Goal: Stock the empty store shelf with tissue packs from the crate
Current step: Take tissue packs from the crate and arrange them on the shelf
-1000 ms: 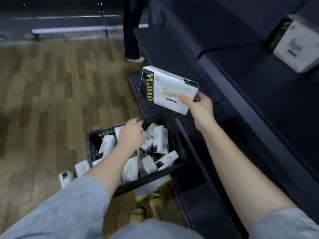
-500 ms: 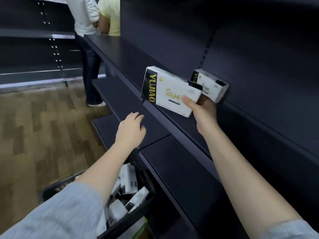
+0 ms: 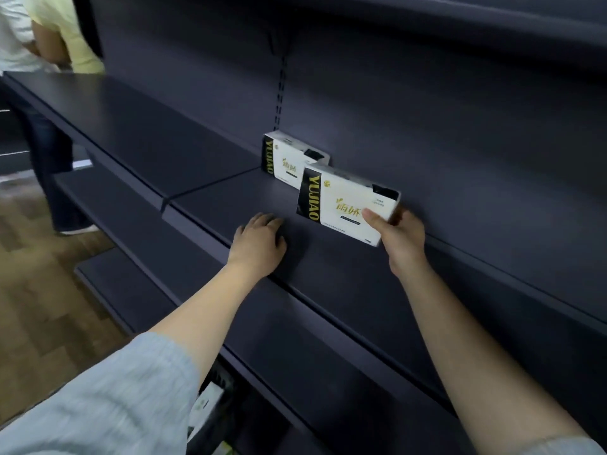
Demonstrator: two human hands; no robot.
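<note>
My right hand (image 3: 399, 239) grips a white tissue pack (image 3: 341, 200) with a black "YUJIAO" side by its right end, holding it upright just over the dark shelf (image 3: 210, 165). A second, identical tissue pack (image 3: 289, 160) stands behind it against the back panel. My left hand (image 3: 259, 244) rests palm down on the shelf near its front edge, left of the held pack, with its fingers lightly bent and nothing in it. A sliver of the black crate (image 3: 213, 405) with white packs shows under my left sleeve.
More dark shelves run below (image 3: 108, 205) and above (image 3: 492, 24). Two people (image 3: 49, 37) stand at the far left end of the shelving. Wooden floor (image 3: 36, 290) lies on the left.
The view rose from the crate to the shelf. My right hand carried the pack up and forward beside the standing pack. My left hand left the crate and came down on the shelf.
</note>
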